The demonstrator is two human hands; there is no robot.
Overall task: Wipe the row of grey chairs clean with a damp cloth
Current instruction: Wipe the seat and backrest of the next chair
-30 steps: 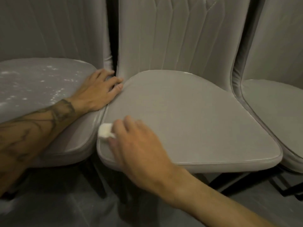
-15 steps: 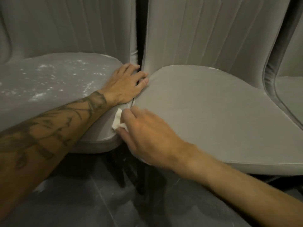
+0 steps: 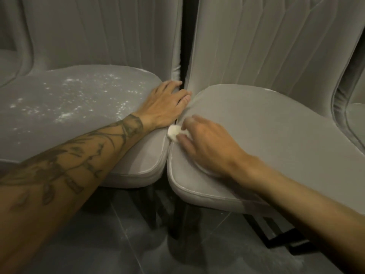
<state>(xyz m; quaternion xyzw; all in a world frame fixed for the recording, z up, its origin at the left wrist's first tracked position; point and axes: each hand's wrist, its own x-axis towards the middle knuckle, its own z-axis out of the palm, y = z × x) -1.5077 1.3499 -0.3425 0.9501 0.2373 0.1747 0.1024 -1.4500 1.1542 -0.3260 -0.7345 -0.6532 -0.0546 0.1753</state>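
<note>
Two grey chairs side by side, seats nearly touching. Left seat [image 3: 79, 99] dusted with white specks [image 3: 65, 115]; right seat [image 3: 276, 139] plain. Left hand [image 3: 167, 104] lies flat, fingers straight, on the left seat's near-gap corner. Right hand [image 3: 205, 143], blurred, pinches a small white cloth [image 3: 173, 132] at the right seat's left edge, mostly hidden under the fingers. Third chair [image 3: 353, 123] cut off at right. Dark legs [image 3: 177, 220], grey tile floor [image 3: 118, 244] below.
</note>
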